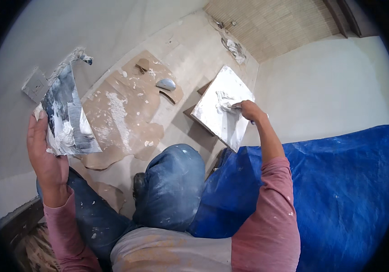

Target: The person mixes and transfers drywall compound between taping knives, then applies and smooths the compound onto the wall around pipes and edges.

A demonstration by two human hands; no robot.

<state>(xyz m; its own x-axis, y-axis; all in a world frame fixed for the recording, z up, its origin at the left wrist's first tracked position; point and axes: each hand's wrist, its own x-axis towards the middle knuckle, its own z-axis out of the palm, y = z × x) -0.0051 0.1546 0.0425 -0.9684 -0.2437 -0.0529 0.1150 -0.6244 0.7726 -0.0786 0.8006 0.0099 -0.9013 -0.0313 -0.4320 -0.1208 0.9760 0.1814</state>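
Observation:
My left hand [45, 156] is closed on a wide metal plastering blade [70, 120], held up near the wall at the left. White plaster [67, 134] is smeared and heaped on that blade. Over on the right, my right hand [252, 111] grips a small putty knife [236, 108], mostly hidden by the fingers. Its tip is in a lump of white plaster [224, 100] on a square white board [212, 114]. The board rests tilted on a support above the floor.
Plaster-spattered brown paper [140, 122] covers the floor ahead, with a shiny rounded metal piece [166, 85] on it. A blue tarp [330, 195] spreads at the right. A socket plate [35, 85] sits on the left wall. Debris [235, 50] lies in the far corner.

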